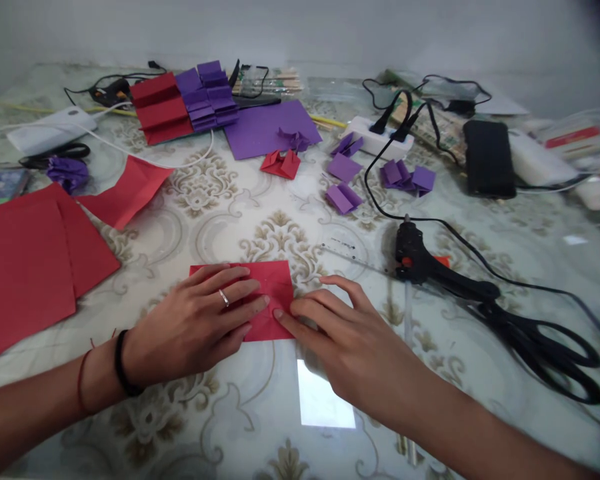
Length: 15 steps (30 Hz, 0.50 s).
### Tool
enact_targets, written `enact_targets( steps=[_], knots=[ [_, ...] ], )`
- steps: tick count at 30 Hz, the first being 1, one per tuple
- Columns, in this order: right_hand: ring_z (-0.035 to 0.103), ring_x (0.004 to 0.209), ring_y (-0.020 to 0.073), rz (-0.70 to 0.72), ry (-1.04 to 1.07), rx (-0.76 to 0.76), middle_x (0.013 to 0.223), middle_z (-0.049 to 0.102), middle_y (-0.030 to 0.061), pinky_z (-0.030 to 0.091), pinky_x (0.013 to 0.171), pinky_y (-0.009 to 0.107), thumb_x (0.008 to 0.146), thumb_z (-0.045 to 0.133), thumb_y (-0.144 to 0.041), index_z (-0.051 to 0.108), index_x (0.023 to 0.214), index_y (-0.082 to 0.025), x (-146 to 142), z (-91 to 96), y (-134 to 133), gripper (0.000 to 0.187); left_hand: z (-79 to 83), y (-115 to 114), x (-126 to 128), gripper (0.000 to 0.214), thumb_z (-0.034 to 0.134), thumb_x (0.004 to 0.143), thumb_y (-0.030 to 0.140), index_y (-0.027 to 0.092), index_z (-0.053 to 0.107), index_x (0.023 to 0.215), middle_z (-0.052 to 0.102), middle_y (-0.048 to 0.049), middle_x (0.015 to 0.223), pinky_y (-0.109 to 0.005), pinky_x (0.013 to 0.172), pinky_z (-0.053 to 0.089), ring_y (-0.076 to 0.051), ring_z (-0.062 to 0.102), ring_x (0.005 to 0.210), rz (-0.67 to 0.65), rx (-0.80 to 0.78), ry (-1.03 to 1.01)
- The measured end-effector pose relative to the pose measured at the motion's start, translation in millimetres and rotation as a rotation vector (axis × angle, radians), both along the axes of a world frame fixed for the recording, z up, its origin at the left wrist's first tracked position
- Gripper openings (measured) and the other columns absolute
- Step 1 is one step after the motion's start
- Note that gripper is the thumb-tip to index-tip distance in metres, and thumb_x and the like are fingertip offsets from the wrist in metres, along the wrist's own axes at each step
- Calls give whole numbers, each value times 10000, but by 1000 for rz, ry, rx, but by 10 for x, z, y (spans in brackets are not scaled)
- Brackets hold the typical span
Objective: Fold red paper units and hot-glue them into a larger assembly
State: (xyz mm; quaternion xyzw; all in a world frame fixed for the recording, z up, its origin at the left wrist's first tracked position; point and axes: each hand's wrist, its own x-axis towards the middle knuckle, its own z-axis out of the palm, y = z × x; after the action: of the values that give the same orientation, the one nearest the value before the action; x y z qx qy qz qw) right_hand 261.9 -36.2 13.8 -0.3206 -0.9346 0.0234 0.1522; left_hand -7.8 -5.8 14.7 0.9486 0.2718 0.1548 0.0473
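A creased red paper square [275, 287] lies on the patterned tabletop in front of me. My left hand [195, 320] rests flat across its left half, fingers stretched out and slightly apart. At the right edge, my right hand [337, 327] pinches the paper, thumb on top and index finger against the side. The other fingers of that hand are raised off the sheet. What lies under my left palm is hidden.
Larger red sheets [25, 267] lie at the left. Folded purple pieces [343, 168] and a red folded piece [281, 164] are farther back. On the right are a black glue gun [420, 263], scissors [540, 347], a clear ruler [355, 259], a phone [489, 159] and a corded power strip [375, 139].
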Motion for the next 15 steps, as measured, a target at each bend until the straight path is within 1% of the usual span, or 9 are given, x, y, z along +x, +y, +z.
enact_targets(
  steps=[3,7,10,12,15],
  knots=[
    [650,975,249,2,1,-2,1059,756,104,377,1096,510,913,447,35,730,1244,-77,3,-20,5,449,-12,-5,-7,356,595,1023,179,210,664,1371,714,-72,1383,-471,1164,514,-282,641,1327,0,0,6],
    [652,981,267,8,-46,14,1071,754,120,376,1105,528,925,474,14,709,1290,-37,-10,-28,-3,437,-3,-7,-3,333,595,1022,189,195,676,1346,717,-81,1364,-500,1120,543,-323,625,1339,-5,14,43],
    [663,978,268,5,-68,-2,1071,760,120,370,1129,541,953,515,-19,723,1259,-42,-12,3,-20,370,18,-10,4,334,590,1024,180,193,669,1349,717,-82,1366,-519,1119,540,-334,627,1337,-8,21,51],
    [672,987,259,2,-55,-8,1078,767,111,340,1174,548,969,521,-25,743,1211,-66,0,26,-32,331,28,-14,3,342,587,1023,166,188,660,1356,716,-84,1370,-517,1129,533,-331,623,1345,-14,21,47],
    [679,1020,259,6,-33,-7,1089,768,111,331,1201,563,976,492,-13,749,1196,-78,33,43,-43,345,20,-18,-15,356,577,1029,156,190,646,1376,702,-85,1399,-523,1148,515,-331,605,1372,-12,1,53]
  ],
)
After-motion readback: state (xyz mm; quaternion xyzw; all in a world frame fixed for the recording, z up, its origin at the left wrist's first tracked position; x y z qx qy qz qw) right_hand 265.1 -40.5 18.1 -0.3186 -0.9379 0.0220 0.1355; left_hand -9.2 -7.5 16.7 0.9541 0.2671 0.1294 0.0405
